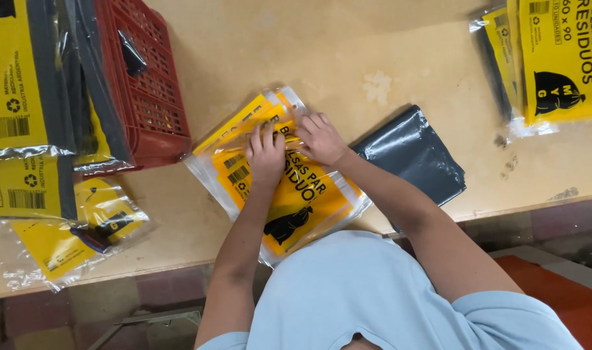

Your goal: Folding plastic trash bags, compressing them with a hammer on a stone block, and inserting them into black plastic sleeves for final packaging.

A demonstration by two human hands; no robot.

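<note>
Both your hands are down on the clear packet with the yellow label (289, 188), which lies flat on the tabletop (387, 58) right in front of you. Left hand (267, 155) presses flat, fingers stretched out — not gripping. Right hand (319, 137) has its fingers curled, pinching the packet's top edge. A folded dark grey bag (416, 155) sits just beside your right forearm, and a red crate (147, 84) stands off to the left.
</note>
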